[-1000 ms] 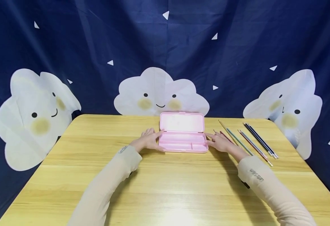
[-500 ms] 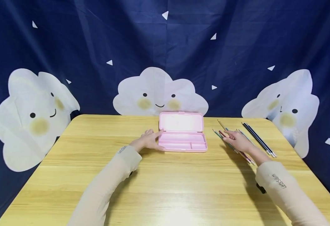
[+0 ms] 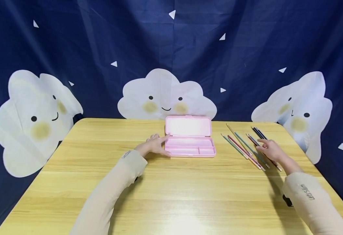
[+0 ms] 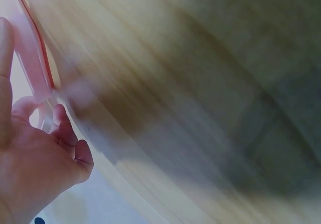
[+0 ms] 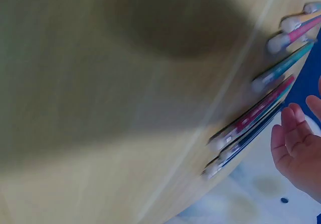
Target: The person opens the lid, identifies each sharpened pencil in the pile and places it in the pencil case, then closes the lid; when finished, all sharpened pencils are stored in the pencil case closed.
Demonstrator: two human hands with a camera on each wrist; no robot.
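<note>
A pink pencil case (image 3: 182, 147) stands with its lid (image 3: 188, 125) raised at the table's far middle; its compartments hold nothing. My left hand (image 3: 154, 145) touches the case's left side, thumb at the near corner and index finger near the hinge. Its other fingers bend loosely in the left wrist view, beside the pink wall (image 4: 31, 53). Over the pencils at the right hovers my right hand (image 3: 272, 151), fingers loose and nothing visibly held. Below it lie dark pencils (image 3: 259, 133), partly hidden. A red pencil (image 3: 239, 147) and a green pencil (image 3: 233, 145) lie further left.
The wooden table (image 3: 174, 189) has its far edge against a blue curtain (image 3: 171, 49) with cloud prints. Several pencils lie slanted between the case and the right edge, some crossing, eraser ends toward me.
My right hand has left the case's right side and moved right across the pencils. The pencils now lie more spread, several shifted. My left hand and the case stay put.
</note>
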